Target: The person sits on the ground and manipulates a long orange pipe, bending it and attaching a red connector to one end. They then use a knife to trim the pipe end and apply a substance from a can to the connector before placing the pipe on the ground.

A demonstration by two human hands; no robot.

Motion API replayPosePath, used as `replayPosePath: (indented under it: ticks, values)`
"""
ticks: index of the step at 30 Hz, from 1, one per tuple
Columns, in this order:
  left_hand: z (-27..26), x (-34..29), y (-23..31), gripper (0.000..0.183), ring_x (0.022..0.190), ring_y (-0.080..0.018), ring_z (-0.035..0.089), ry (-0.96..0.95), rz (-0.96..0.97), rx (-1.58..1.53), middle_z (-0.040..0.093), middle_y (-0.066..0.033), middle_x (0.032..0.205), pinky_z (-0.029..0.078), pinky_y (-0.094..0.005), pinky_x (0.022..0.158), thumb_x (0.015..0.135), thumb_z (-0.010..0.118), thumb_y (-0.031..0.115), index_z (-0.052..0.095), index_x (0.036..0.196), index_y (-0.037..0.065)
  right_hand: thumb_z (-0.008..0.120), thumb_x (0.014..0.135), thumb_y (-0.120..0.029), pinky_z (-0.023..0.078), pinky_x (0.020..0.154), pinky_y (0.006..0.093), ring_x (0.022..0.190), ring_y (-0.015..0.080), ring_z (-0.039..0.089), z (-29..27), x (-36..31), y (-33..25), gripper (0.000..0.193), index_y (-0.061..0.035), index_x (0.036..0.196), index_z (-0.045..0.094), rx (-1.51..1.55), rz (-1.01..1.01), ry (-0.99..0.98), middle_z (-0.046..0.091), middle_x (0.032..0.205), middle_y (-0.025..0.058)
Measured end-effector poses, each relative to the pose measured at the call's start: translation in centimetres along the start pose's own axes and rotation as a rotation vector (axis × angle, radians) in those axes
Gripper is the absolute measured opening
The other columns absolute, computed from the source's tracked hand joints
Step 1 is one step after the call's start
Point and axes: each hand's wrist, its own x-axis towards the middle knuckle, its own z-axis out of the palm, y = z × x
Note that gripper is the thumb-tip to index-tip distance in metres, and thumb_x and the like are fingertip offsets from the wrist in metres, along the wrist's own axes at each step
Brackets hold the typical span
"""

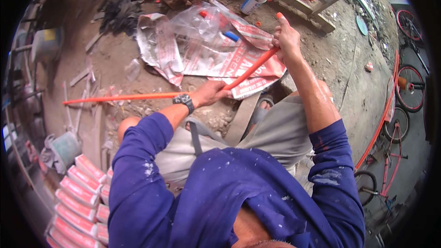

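One orange pipe (251, 70) is looking light and springily stiff, the left hand (210, 94) grasping its middle and the right hand (289, 42) near its upper end, sensibly spaced holds.

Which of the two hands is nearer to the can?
Right. The right hand is a little below and right of the can in the picture; the left hand is farther below, left of it.

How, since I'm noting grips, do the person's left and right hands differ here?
The left hand holds the orange tube partway along; the right hand holds it near its upper end. The left hand has a dark watch at its wrist; the right hand has none. Both are ungloved and grip the orange tube.
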Motion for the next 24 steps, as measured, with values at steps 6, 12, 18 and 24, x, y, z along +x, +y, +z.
replayPosePath:
  ticks: [6, 12, 18, 24]
  values:
    - [-0.1, 0.5, -0.8, 0.032, 0.072, -0.0233, 0.059, 0.028, 0.067, 0.036, 0.064, -0.0141, 0.08, 0.047, -0.0364, 0.068, 0.095, 0.067, 0.035, 0.07, 0.102, 0.003, 0.058, 0.102, -0.037, 0.032, 0.039, 0.0284, 0.042, 0.0099, 0.033, -0.1, -0.2, -0.4, 0.039, -0.0022, 0.087, 0.048, 0.0, -0.002, 0.011, 0.037, 0.057, -0.0018]
    - [-0.6, 0.5, -0.5, 0.034, 0.068, -0.0244, 0.056, 0.032, 0.059, -0.01, 0.062, -0.0134, 0.078, 0.046, -0.0373, 0.066, 0.094, 0.067, 0.036, 0.068, 0.096, 0.002, 0.057, 0.102, -0.037, 0.031, 0.039, 0.0282, 0.042, 0.01, 0.033, -0.1, -0.3, -0.4, 0.039, -0.0022, 0.088, 0.048, 0.02, -0.006, 0.009, 0.037, 0.057, -0.0018]
    - [-1.5, 0.1, 1.1, 0.036, 0.069, -0.0228, 0.056, 0.0, 0.055, 0.122, 0.061, -0.012, 0.076, 0.045, -0.0379, 0.066, 0.095, 0.066, 0.038, 0.067, 0.094, 0.002, 0.058, 0.102, -0.036, 0.031, 0.039, 0.0274, 0.042, 0.0093, 0.033, -0.2, -0.2, -0.4, 0.037, -0.0032, 0.087, 0.048, 0.015, -0.002, 0.008, 0.037, 0.057, -0.0022]
    - [-0.7, 0.7, -0.3, 0.043, 0.075, -0.0243, 0.062, 0.023, -0.012, 0.062, 0.067, -0.0122, 0.084, 0.049, -0.0356, 0.071, 0.091, 0.069, 0.043, 0.069, 0.104, 0.002, 0.058, 0.101, -0.036, 0.031, 0.038, 0.0267, 0.042, 0.0088, 0.033, 0.1, -0.2, -0.2, 0.037, -0.0032, 0.087, 0.049, 0.03, 0.0, 0.011, 0.039, 0.058, -0.0022]
